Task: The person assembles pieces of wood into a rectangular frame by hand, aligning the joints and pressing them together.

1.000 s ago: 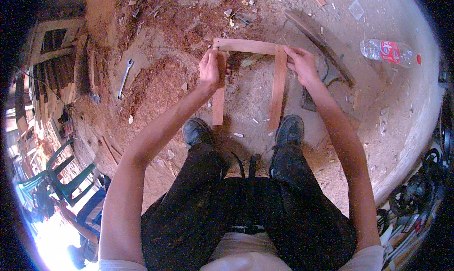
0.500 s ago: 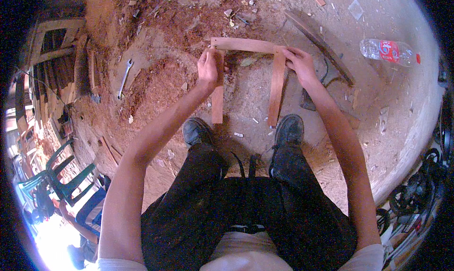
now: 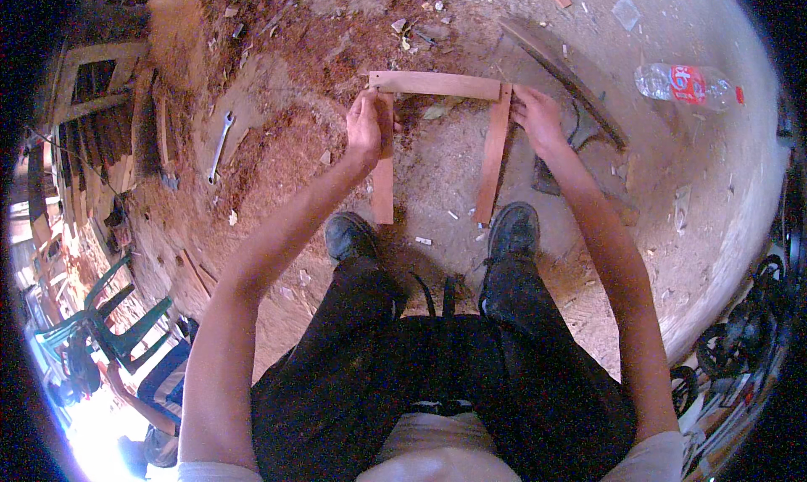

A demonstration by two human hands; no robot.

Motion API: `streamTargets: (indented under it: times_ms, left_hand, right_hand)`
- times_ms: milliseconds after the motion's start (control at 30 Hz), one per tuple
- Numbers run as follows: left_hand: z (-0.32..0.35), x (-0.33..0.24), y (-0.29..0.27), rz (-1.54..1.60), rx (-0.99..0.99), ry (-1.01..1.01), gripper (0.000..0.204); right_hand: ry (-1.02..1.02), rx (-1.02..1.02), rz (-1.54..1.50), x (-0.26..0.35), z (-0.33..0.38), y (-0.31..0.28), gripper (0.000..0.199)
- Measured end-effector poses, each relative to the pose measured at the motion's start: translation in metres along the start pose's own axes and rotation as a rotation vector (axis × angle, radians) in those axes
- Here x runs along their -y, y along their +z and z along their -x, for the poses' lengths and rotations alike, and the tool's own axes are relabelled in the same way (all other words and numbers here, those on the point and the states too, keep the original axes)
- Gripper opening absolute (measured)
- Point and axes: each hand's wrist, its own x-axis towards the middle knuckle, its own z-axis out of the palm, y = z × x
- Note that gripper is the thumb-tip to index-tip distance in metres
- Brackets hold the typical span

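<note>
Frame (image 3: pixel 437 85) corners sat gripped in my left hand (image 3: pixel 368 129) and right hand (image 3: pixel 536 116), fingers closed; squeezing both joints evenly seemed wise.

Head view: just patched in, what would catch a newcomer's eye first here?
First, the three-sided wooden frame lying on the sawdust-strewn floor ahead of the two dark shoes. The left hand grips its left corner and the right hand its right corner. Off to the sides lie a clear plastic bottle at far right and a metal wrench at left.
</note>
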Motion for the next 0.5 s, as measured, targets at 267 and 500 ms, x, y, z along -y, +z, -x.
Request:
streamTargets:
  times_ms: [267,500]
  left_hand:
    - [0.002,0.0,0.003,0.007,-0.045,-0.122,0.031]
    - [0.0,0.014,-0.002,0.12,0.007,-0.172,0.031]
  right_hand:
    - [0.089,0.061,-0.103,0.017,0.014,0.016,0.03]
    - [0.052,0.108,-0.054,0.022,0.022,0.023,0.033]
